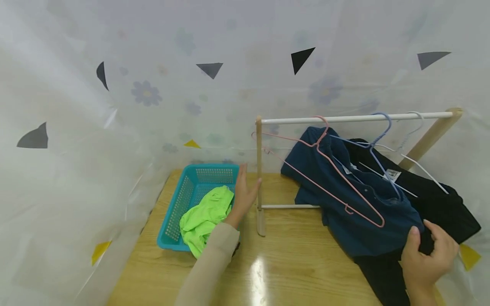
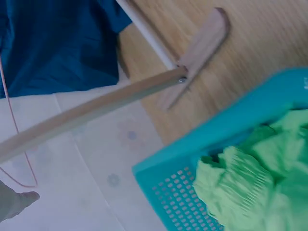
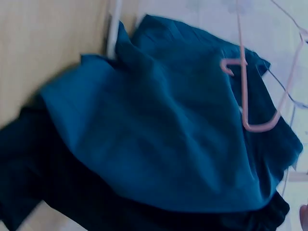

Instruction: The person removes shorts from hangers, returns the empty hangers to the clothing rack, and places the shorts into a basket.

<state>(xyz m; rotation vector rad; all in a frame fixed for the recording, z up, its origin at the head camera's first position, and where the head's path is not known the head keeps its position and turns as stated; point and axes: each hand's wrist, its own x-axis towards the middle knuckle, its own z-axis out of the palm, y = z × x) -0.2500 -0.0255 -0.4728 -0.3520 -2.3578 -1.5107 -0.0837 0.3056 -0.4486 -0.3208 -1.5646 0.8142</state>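
Observation:
My left hand is raised with fingers extended between the teal basket and the rack's left wooden post, holding nothing. A bright green garment lies crumpled in the basket. My right hand is at the lower right edge of a dark blue shirt, thumb and forefinger apart; in the right wrist view only a fingertip shows, apart from the cloth. The shirt hangs on a blue hanger. Beside it, a black garment hangs on a white hanger.
A bare pink hanger hangs from the rack's white rail, in front of the shirt. The rack's wooden foot stands on the wooden table. A patterned plastic sheet rises behind and at the sides.

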